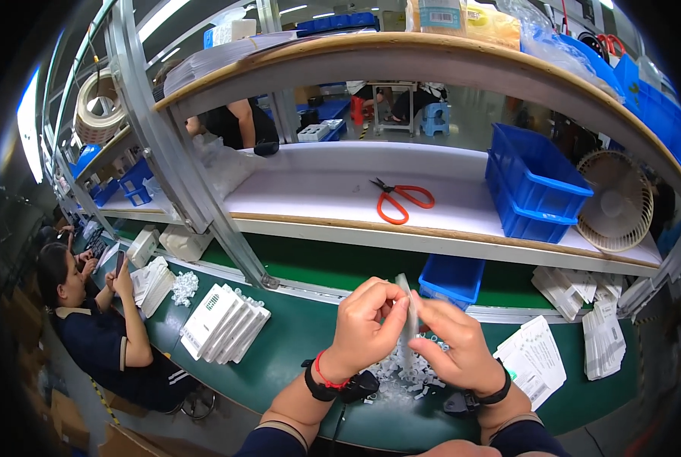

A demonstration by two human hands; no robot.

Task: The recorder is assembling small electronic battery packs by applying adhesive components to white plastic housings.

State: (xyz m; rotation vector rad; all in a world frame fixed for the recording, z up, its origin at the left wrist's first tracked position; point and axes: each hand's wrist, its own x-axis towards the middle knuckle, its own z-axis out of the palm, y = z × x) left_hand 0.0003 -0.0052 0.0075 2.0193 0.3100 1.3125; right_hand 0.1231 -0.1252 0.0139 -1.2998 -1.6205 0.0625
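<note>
Above the green worktable (302, 327), my left hand (365, 323) pinches a thin, whitish, see-through flat piece (409, 316) between thumb and fingers. It stands nearly edge-on, so its exact kind cannot be made out. From the other side my right hand (459, 346) closes on it too, thumb and fingertips against its edge. Beneath both hands lies a loose pile of small white and clear plastic parts (405, 372), partly hidden by them. A printed stack of white flat packs (222, 324) stands left of my left hand. White printed cards (533, 359) lie fanned beside my right hand.
Red-handled snips (403, 201) and stacked blue bins (534, 186) sit on the shelf (310, 183) ahead. A blue tray (452, 279) is behind my hands. More white packs (604, 339) lie at far right. At left, a seated person (100, 327) holds a phone.
</note>
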